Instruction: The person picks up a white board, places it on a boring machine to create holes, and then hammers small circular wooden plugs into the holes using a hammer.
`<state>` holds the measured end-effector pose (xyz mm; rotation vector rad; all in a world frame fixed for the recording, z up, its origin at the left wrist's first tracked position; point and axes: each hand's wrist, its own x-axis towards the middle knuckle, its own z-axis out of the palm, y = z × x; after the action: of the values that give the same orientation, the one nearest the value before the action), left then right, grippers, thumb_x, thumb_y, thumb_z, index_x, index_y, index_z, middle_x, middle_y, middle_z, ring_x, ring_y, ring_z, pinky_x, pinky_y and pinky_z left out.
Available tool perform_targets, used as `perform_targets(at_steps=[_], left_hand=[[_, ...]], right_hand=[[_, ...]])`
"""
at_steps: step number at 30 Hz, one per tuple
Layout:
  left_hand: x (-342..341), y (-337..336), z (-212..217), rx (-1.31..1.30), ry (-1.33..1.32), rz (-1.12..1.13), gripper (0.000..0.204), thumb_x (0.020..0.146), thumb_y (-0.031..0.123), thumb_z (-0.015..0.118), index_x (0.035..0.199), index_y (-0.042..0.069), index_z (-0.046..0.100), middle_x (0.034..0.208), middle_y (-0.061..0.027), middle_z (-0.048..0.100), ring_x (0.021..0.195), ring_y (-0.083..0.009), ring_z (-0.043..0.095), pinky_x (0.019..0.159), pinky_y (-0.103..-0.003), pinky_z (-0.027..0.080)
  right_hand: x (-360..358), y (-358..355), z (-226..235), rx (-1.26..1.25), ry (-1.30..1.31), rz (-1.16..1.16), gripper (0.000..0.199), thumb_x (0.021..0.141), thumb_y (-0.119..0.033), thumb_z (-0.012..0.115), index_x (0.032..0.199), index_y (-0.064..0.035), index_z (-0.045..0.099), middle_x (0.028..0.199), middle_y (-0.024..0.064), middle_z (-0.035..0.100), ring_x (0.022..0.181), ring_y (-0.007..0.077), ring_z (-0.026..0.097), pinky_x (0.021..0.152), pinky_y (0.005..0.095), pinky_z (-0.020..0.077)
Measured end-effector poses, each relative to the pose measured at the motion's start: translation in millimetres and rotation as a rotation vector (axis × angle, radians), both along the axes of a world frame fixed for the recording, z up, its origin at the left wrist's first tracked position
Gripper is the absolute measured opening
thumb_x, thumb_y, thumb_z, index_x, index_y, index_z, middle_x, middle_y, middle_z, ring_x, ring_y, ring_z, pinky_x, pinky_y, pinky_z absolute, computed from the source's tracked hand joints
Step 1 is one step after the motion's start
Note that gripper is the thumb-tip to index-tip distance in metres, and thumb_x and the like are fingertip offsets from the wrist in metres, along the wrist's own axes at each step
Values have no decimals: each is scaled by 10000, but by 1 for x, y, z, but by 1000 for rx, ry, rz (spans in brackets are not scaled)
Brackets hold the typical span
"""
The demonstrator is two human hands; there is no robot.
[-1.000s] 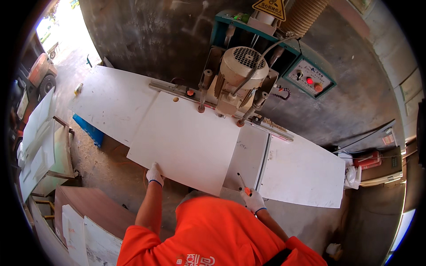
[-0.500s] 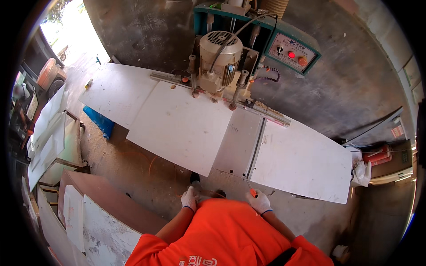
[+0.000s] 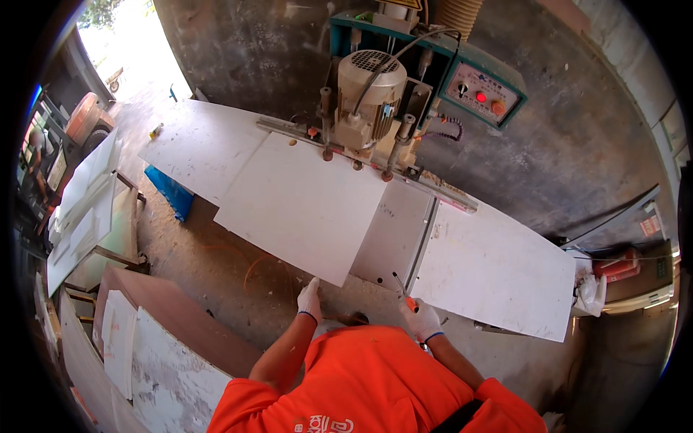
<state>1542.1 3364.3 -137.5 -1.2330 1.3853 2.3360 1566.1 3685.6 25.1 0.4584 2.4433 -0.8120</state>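
My left hand, in a white glove, is just below the front edge of a white panel, its fingers stretched toward that edge. Whether it touches the panel I cannot tell. My gloved right hand is closed around the orange handle of an air blow gun; its thin dark nozzle points up and left, over the front of the grey machine bed. The panel lies flat on the table, with its far edge under the drilling machine's motor.
A white side table extends to the right, another to the left. A control box with a lit red lamp is on the machine. Boards stand at the lower left. An orange hose lies on the dusty floor.
My left hand has risen from beside my body to near the panel's front edge. My right hand still holds the air blow gun, with its nozzle slightly shifted. The whole view has shifted slightly.
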Motion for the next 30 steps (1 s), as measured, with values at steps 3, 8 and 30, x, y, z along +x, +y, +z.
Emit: perform_targets(at_steps=[3, 8, 30], left_hand=[[-26, 0, -3, 55, 22, 24, 353, 947, 370, 654, 1134, 71, 644, 1013, -58, 673, 858, -190, 620, 748, -345, 471], [-59, -1, 13, 206, -59, 29, 336, 961, 364, 644, 1113, 65, 636, 999, -60, 679, 830, -197, 636, 678, -360, 481], [52, -137, 18, 240, 84, 508, 418, 1019, 295, 483, 1301, 5, 586, 1252, -109, 653, 1136, -277, 631, 994, -431, 515]], right_hand=[[2, -11, -1, -12, 17, -3, 686, 896, -619, 569, 1252, -38, 649, 1163, 237, 697, 1126, 404, 652, 976, 450, 493], [-11, -23, 11, 19, 35, 49, 628, 889, -571, 591, 1208, -34, 661, 1072, 248, 716, 1052, 416, 676, 917, 455, 513], [-241, -146, 75, -54, -229, 577, 375, 890, -395, 687, 957, -28, 649, 701, 66, 606, 586, 185, 580, 559, 368, 479]])
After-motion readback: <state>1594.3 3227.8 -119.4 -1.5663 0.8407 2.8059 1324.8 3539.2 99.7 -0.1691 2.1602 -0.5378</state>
